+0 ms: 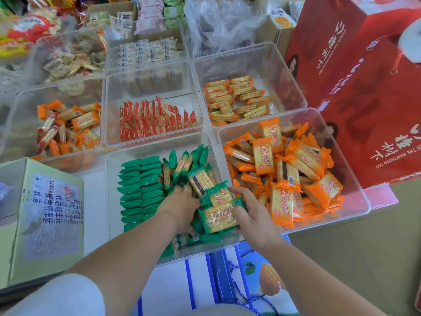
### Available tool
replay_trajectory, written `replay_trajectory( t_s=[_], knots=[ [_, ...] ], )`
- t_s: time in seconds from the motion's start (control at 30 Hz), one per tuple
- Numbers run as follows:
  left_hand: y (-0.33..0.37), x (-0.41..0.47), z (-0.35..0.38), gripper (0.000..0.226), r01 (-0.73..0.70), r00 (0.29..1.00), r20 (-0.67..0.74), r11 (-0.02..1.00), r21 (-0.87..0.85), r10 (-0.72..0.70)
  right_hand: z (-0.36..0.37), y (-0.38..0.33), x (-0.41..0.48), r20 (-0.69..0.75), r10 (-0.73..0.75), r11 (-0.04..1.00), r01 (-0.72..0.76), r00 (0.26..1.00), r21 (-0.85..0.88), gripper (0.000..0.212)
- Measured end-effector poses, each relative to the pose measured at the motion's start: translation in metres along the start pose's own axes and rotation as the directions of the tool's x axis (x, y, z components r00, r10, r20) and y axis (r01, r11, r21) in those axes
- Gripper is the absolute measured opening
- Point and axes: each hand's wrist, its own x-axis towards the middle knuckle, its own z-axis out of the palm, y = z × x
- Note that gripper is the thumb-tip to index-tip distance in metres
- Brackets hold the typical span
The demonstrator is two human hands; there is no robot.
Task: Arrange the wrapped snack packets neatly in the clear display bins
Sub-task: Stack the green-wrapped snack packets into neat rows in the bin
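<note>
green-wrapped cracker packets point(141, 192) standing in 2 rows, clear bin point(114, 160), loose heap beside

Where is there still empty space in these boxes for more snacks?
Bare floor shows along the left wall of the green bin, beside its neat green rows, and at the back right of the red-packet bin. The orange bin is heaped full. Loose packets, the left hand and the right hand crowd the green bin's right side.

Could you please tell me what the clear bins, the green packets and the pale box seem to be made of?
The clear bins look like rigid plastic, perhaps acrylic: glossy, see-through walls. The green packets look like thin plastic film: shiny, crimped ends. The pale box is probably matte cardboard: folded flap, paper label.
</note>
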Motion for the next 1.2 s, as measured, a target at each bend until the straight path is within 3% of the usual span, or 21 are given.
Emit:
replay_trajectory(
  t_s=[0.27,0.47,0.57,0.67,0.77,0.87,0.93,1.0,1.1,1.2],
  knots=[
    [-0.002,-0.002,0.0,0.081,-0.038,0.999,0.02,0.998,0.047,0.037,0.001,-0.002,-0.001,-0.012,0.003,1.0,-0.003,1.0,0.022,0.042],
    [-0.021,-0.032,-0.019,0.052,-0.197,0.971,-0.191,0.939,-0.281,0.146,-0.003,-0.003,-0.001,-0.054,0.11,0.98,-0.099,0.992,0.175,0.035],
    [-0.028,-0.055,-0.026,0.039,-0.241,0.944,-0.311,0.878,-0.413,0.113,-0.003,-0.005,-0.003,-0.073,0.128,0.971,-0.111,0.989,0.21,0.034],
    [-0.033,-0.078,-0.028,0.037,-0.246,0.898,-0.436,0.752,-0.612,-0.061,-0.001,-0.005,-0.003,-0.092,0.137,0.973,-0.116,0.986,0.2,0.033],
    [-0.043,-0.094,-0.025,0.044,-0.237,0.818,-0.464,0.535,-0.811,-0.341,0.0,-0.005,-0.002,-0.115,0.149,0.976,-0.128,0.982,0.175,0.034],
    [-0.064,-0.104,-0.021,0.039,-0.24,0.705,-0.406,0.344,-0.908,-0.581,0.004,-0.009,-0.003,-0.131,0.145,0.98,-0.124,0.981,0.158,0.035],
    [-0.084,-0.105,-0.02,0.047,-0.203,0.623,-0.343,0.279,-0.939,-0.702,0.006,-0.01,-0.004,-0.142,0.136,0.983,-0.116,0.981,0.142,0.034],
    [-0.104,-0.101,-0.019,0.049,-0.152,0.59,-0.279,0.235,-0.96,-0.758,0.008,-0.011,-0.004,-0.149,0.126,0.985,-0.107,0.981,0.132,0.033],
    [-0.124,-0.09,-0.017,0.029,-0.121,0.667,-0.24,0.214,-0.969,-0.706,0.011,-0.012,-0.004,-0.151,0.122,0.989,-0.107,0.981,0.105,0.033],
    [-0.13,-0.077,-0.005,0.028,-0.033,0.772,-0.265,0.38,-0.924,-0.577,0.014,-0.016,-0.003,-0.149,0.116,0.992,-0.107,0.982,0.067,0.033]
  ],
)
